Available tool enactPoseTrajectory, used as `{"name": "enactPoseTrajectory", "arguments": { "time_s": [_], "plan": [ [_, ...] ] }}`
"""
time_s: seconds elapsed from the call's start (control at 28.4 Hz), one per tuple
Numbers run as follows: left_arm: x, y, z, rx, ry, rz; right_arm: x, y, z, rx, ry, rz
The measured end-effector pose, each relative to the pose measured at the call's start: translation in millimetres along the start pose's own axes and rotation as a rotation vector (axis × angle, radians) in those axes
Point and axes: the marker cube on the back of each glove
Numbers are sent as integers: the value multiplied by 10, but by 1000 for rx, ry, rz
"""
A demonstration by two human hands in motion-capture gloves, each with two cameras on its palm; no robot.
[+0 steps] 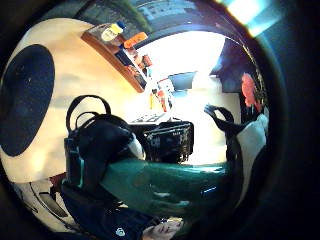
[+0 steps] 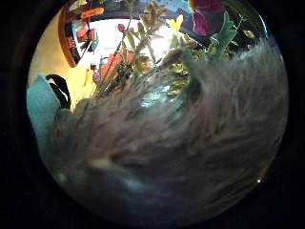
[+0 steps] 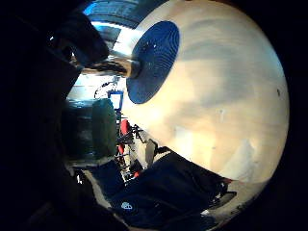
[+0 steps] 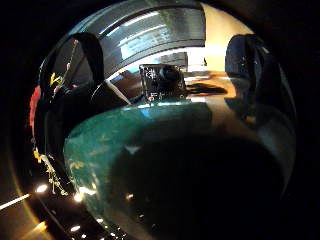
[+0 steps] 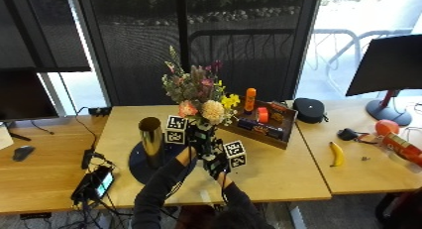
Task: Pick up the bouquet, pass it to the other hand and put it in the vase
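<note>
Holding the bouquet (image 5: 200, 92) upright above the worktop (image 5: 284, 172), both gloved hands meet at its stems. The left hand (image 5: 195, 136) has its fingers wrapped round the stems, with the right hand (image 5: 215, 162) just below and touching it; I cannot tell if the right fingers grip anything. The gold vase (image 5: 151, 141) stands on a dark round mat (image 5: 137, 164), just beside the hands.
</note>
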Motion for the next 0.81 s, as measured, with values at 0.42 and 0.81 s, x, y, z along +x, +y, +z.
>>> {"name": "enactPoseTrajectory", "arguments": {
  "time_s": [0.42,0.81],
  "plan": [
    [705,36,-215,42,-19,32,-186,68,-85,-44,50,132],
    [1532,0,-748,207,-41,83,-311,95,-344,-9,102,88]
  ]
}}
